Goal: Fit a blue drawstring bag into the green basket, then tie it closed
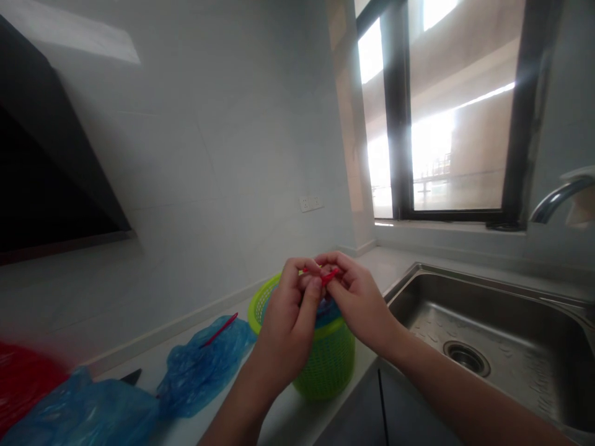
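My left hand (292, 316) and my right hand (356, 294) meet above a lime-green plastic basket (325, 365). Their fingertips are closed together on a small bright red strip (330, 277), whose kind I cannot make out. The basket has holes in its wall and a blue plastic lining partly hidden by my hands. To the left, a crumpled blue plastic bag (199, 365) lies on the counter, with a slim red stick-like thing (220, 329) resting on it.
A second blue bag (88, 412), a red bag (28, 384) and a dark pointed blade-like tip (132, 376) are at lower left. A steel sink (520, 328) with a faucet (562, 198) is on the right. A wall socket (311, 203) and window stand behind.
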### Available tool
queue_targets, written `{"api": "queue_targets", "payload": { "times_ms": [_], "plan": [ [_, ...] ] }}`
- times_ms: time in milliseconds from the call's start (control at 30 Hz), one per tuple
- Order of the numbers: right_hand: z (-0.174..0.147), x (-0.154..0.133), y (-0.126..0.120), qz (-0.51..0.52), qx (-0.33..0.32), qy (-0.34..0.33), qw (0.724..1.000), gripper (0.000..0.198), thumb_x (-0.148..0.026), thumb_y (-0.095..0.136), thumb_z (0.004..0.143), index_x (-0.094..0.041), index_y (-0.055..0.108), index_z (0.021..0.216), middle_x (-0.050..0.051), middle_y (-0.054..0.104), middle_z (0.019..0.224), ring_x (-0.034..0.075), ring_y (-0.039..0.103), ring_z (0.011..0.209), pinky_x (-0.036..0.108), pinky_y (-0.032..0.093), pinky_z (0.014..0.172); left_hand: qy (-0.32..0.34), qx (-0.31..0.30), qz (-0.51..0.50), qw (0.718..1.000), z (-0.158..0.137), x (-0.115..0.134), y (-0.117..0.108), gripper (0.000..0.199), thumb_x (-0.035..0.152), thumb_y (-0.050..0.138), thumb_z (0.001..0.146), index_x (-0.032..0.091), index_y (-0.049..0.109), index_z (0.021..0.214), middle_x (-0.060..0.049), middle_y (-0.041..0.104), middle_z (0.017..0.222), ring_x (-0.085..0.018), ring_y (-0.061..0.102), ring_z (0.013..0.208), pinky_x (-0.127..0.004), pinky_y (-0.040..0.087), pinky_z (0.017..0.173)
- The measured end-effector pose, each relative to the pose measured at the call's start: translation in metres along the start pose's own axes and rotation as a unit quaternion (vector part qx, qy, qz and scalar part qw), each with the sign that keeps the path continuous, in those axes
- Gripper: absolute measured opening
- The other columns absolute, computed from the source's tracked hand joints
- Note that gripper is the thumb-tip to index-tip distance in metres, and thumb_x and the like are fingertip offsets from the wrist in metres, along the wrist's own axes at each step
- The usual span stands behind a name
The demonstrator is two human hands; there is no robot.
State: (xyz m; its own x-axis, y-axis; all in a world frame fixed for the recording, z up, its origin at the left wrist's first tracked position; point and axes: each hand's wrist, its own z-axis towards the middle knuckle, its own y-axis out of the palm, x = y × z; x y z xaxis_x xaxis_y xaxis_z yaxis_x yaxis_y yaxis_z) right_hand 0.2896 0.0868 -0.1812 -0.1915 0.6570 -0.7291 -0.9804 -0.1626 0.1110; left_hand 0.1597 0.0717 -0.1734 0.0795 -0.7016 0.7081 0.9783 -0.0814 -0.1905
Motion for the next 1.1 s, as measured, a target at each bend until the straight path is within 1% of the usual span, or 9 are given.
{"api": "queue_targets", "payload": {
  "times_ms": [100,200,333,467,633,767,900,1000,1100],
  "plan": [
    [0.0,0.0,-0.001,-0.012,-0.032,-0.001,0.999,0.014,-0.023,0.055,0.093,-0.018,0.067,0.091,-0.001,0.063,0.075,0.013,0.058,0.07,0.024,0.047,0.064,-0.026,0.017,-0.012,0.999,0.004,-0.004,-0.003,0.024,0.039,0.061,0.094,0.023,0.053,0.109,0.002,0.059,0.068,-0.014,0.055,0.062,-0.023,0.043,0.06],
    [-0.002,-0.001,-0.001,-0.042,-0.039,-0.028,0.998,0.019,-0.028,0.054,0.096,-0.019,0.066,0.086,-0.001,0.061,0.072,0.013,0.055,0.067,0.025,0.046,0.063,-0.051,0.027,-0.014,0.998,0.008,-0.009,-0.008,0.032,0.041,0.066,0.09,0.023,0.052,0.111,0.002,0.063,0.066,-0.015,0.058,0.061,-0.024,0.045,0.06],
    [-0.005,-0.003,-0.001,-0.128,-0.013,-0.082,0.988,0.022,-0.03,0.053,0.099,-0.019,0.072,0.097,0.002,0.065,0.082,0.014,0.058,0.075,0.026,0.047,0.07,-0.068,0.046,0.035,0.996,0.012,-0.013,-0.01,0.031,0.042,0.071,0.086,0.021,0.059,0.105,0.001,0.067,0.071,-0.016,0.062,0.064,-0.024,0.047,0.06],
    [-0.005,-0.002,-0.003,-0.138,0.009,-0.082,0.987,0.028,-0.033,0.051,0.101,-0.02,0.075,0.103,0.001,0.062,0.072,0.015,0.06,0.073,0.027,0.047,0.068,-0.02,0.078,0.067,0.994,0.013,-0.009,-0.01,0.023,0.04,0.074,0.085,0.019,0.067,0.089,-0.003,0.071,0.082,-0.017,0.066,0.075,-0.026,0.05,0.069],
    [-0.003,0.001,-0.007,-0.148,0.057,-0.085,0.984,0.029,-0.037,0.053,0.1,-0.021,0.076,0.109,0.002,0.067,0.074,0.016,0.063,0.07,0.028,0.049,0.067,-0.014,0.102,0.075,0.992,0.008,0.001,-0.01,0.021,0.039,0.074,0.084,0.018,0.07,0.082,-0.003,0.072,0.079,-0.018,0.066,0.072,-0.027,0.051,0.067],
    [0.002,0.004,-0.011,-0.154,0.066,-0.09,0.982,0.029,-0.037,0.053,0.101,-0.022,0.077,0.106,0.003,0.074,0.087,0.017,0.068,0.08,0.029,0.051,0.074,0.001,0.067,0.07,0.995,0.003,0.006,-0.007,0.016,0.035,0.074,0.085,0.02,0.066,0.085,-0.002,0.071,0.084,-0.018,0.066,0.077,-0.027,0.051,0.071],
    [0.004,0.005,-0.01,-0.153,0.037,-0.096,0.983,0.027,-0.035,0.053,0.1,-0.021,0.076,0.102,0.004,0.075,0.093,0.018,0.069,0.085,0.028,0.051,0.077,0.02,0.024,0.105,0.994,0.003,0.008,-0.004,0.012,0.026,0.075,0.083,0.023,0.065,0.089,-0.001,0.07,0.087,-0.018,0.065,0.08,-0.027,0.05,0.074],
    [0.004,0.005,-0.009,-0.126,0.038,-0.067,0.989,0.026,-0.039,0.055,0.098,-0.019,0.072,0.098,0.002,0.073,0.08,0.016,0.066,0.073,0.026,0.049,0.066,0.039,-0.006,0.159,0.987,0.005,0.007,-0.006,0.002,0.023,0.071,0.084,0.022,0.069,0.084,-0.002,0.071,0.087,-0.018,0.065,0.079,-0.028,0.049,0.073],
    [0.006,0.006,-0.01,-0.061,0.02,-0.002,0.998,0.025,-0.044,0.057,0.096,-0.021,0.059,0.105,-0.004,0.064,0.064,0.012,0.055,0.054,0.023,0.042,0.052,0.055,0.001,0.199,0.978,0.007,0.005,-0.009,0.002,0.024,0.07,0.085,0.023,0.071,0.084,-0.002,0.072,0.086,-0.018,0.065,0.078,-0.027,0.048,0.073]
  ]
}}
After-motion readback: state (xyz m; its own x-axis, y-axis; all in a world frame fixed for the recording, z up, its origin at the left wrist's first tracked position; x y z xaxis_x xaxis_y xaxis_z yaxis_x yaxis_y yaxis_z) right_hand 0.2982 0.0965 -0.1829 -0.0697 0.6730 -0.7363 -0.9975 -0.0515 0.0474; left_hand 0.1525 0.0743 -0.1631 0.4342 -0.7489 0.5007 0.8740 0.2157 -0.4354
